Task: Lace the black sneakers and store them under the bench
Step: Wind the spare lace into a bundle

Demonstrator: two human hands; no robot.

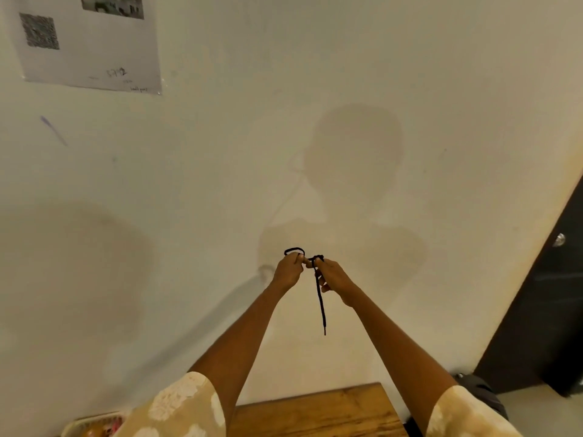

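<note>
A: While both arms are stretched out toward the wall, item one, head view: black shoelace (pixel 320 298), held up in the air between the two hands, well above the worktop (pixel 318 411).

B: Where on it do the hands sit?

A: Left hand (pixel 287 270), fingers (pixel 298 258) curled and pinched on a small loop that arches over their tips. Right hand (pixel 334 277), fingers (pixel 318 263) clamped on a bunched or knotted bit of lace just beside the left fingertips. The two hands nearly touch at the tips.

B: And the lace's long axis?

A: The free tail hangs straight down from the right hand, tip pointing at the worktop. So the loose end lies below and toward the person from the right fingers; the right hand is nearer to it. My judgement: any threading would call for that hanging tip to be gathered first.

B: Sneakers?

A: One dark shape (pixel 482 395) on the floor at the worktop's right end, half hidden by the sleeve; possibly a sneaker, I cannot tell. No lace is in any eyelet that I can see.

B: Containers?

A: Item two: pale tray (pixel 82 423) at the lower left edge, something pink and orange inside, too cropped to name.

B: Other entries?

A: Paper sheet (pixel 91 42) stuck to the wall; dark door (pixel 549 313) on the right.
</note>
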